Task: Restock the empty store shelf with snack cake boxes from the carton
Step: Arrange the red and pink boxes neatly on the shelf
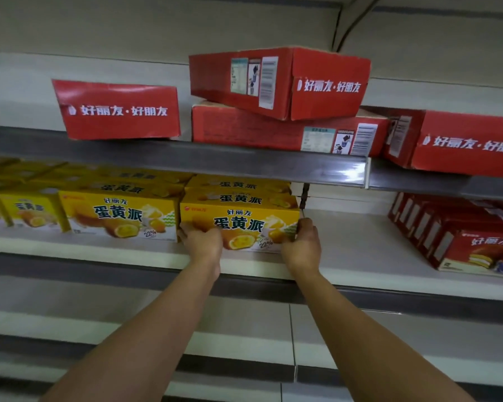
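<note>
A yellow snack cake box (240,219) stands at the front of the middle shelf (355,256), at the right end of a row of like yellow boxes (119,216). My left hand (202,243) holds its lower left front corner, fingers curled at the box's left edge. My right hand (302,245) grips its right end, fingers wrapped round the side. More yellow boxes stand behind it. The carton is not in view.
Red flat boxes (276,82) lie stacked and askew on the upper shelf (186,158). Red snack boxes (459,242) stand in a row at the right of the middle shelf, with bare shelf between them and the yellow box. Lower shelves (244,323) show below.
</note>
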The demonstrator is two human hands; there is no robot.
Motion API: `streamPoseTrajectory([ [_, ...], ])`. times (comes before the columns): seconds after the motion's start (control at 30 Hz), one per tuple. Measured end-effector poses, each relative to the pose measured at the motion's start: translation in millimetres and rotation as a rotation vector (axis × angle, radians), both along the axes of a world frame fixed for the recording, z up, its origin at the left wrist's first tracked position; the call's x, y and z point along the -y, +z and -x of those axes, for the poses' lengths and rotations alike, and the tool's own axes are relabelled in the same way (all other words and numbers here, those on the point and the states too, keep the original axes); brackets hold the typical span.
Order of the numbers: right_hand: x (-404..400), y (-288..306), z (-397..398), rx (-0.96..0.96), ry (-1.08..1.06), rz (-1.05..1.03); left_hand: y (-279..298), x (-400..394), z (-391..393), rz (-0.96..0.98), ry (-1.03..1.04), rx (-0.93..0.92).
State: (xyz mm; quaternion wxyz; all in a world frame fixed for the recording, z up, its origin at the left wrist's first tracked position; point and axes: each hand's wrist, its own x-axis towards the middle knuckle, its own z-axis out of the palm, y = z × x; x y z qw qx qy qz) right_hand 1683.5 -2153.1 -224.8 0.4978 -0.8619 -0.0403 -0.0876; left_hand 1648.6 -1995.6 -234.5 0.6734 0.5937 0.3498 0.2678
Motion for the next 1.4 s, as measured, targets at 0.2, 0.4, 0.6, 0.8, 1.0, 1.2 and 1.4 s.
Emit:
streamPoseTrajectory([
  [0.2, 20, 39, 26, 0.157, -0.296, -0.28, 53, 76, 23, -0.091, 0.009, 0.052],
  [0.4, 83, 84, 59, 0.397, -0.299, -0.54, 112, 184, 65, -0.547, -0.047, 0.388],
  [0.6, 140, 127, 62, 0.341, -0.404, -0.9, 149, 244, 78, -0.832, -0.053, 0.387],
  [0.8, 158, 173, 60, -0.044, -0.209, -1.082, 200, 249, 64, -1.223, -0.256, -0.036],
  [1.0, 175, 197, 78, -0.193, -0.163, -1.229, 196, 273, 71, -1.348, -0.187, 0.044],
  [1.2, 216, 193, 76, -0.245, -0.247, -1.318, 164, 286, 95, -1.457, -0.367, 0.355],
  [1.4, 270, 143, 75, -0.308, 0.253, -1.537, 170, 297, 99, -0.547, -0.262, 0.484],
])
